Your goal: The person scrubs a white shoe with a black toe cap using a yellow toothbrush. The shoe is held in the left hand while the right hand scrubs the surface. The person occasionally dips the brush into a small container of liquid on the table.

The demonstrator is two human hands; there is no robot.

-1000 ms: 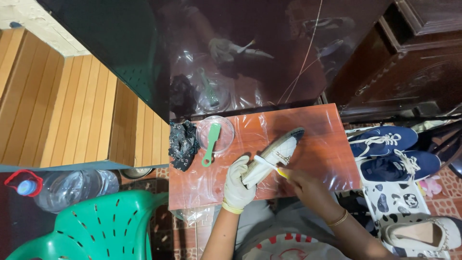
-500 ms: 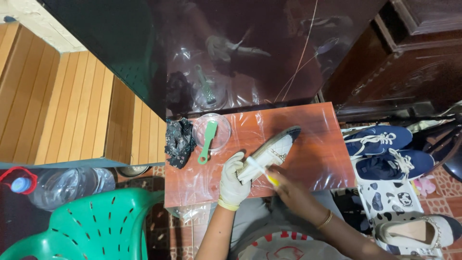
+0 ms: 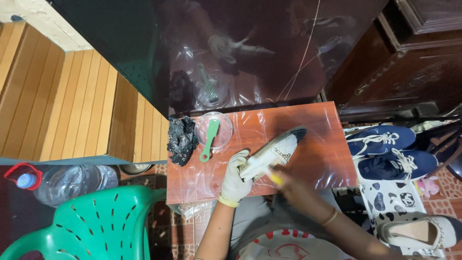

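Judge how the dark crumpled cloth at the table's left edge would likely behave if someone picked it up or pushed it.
The dark cloth lies in crumpled folds, so it is probably floppy and would droop when lifted. It looks thin, so likely light. Pushed, it would probably bunch or slide on the shiny plastic sheet over the table rather than roll.

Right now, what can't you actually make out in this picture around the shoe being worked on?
Head view, the only one:
- Right hand: motion-blurred; the yellow tool in it cannot be identified.
- White shoe: its heel end is hidden by the gloved left hand.
- Dark crumpled cloth: too small to tell its kind.
- Clear bowl under the green brush: contents unreadable through plastic glare.
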